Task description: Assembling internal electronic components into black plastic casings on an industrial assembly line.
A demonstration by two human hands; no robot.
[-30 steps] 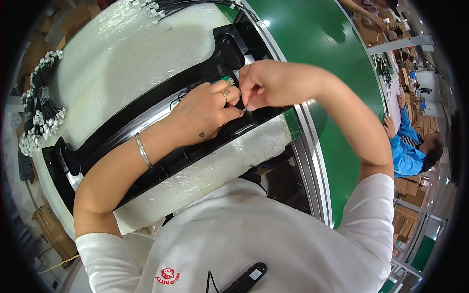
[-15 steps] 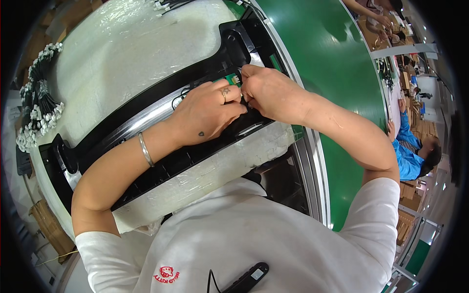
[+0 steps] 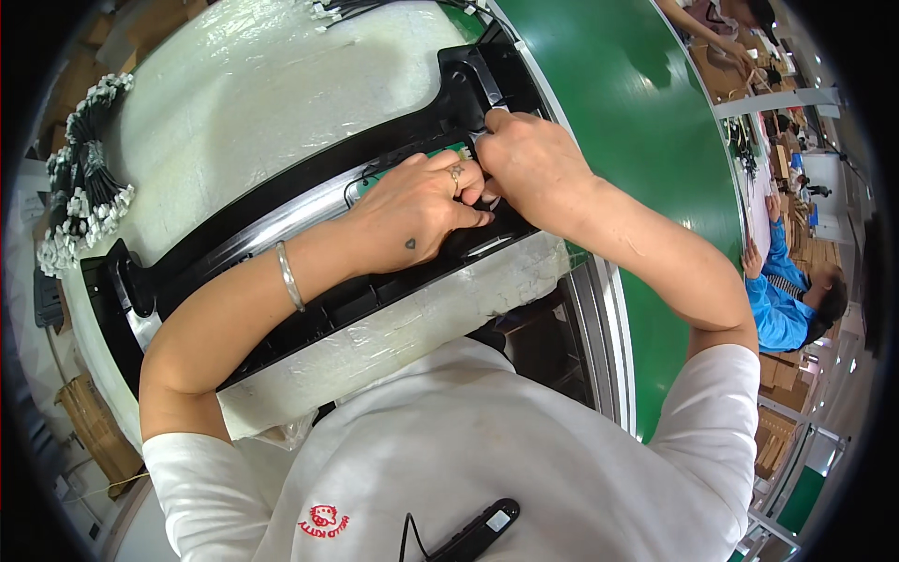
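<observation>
A long black plastic housing with a shiny metal strip lies across a foam block wrapped in clear film. Toward its right end sits a green circuit board, partly covered by my fingers. My left hand rests over the housing beside the board, fingers curled and pressed together. Touching it from the right, my right hand is closed in a pinch just past the board's end. Whatever the fingertips of both hands grip is hidden under them. A thin black wire loops out at the board's left end.
The film-wrapped foam block fills the left. Bundles of black cables with white connectors hang at its far left edge; more cables lie at the top. A green conveyor belt with a metal rail runs along the right. A person in blue sits beyond.
Both hands have shifted slightly to the right in the picture, along with the housing. Their closed grip looks much the same, with the right hand's fingers turned a little.
</observation>
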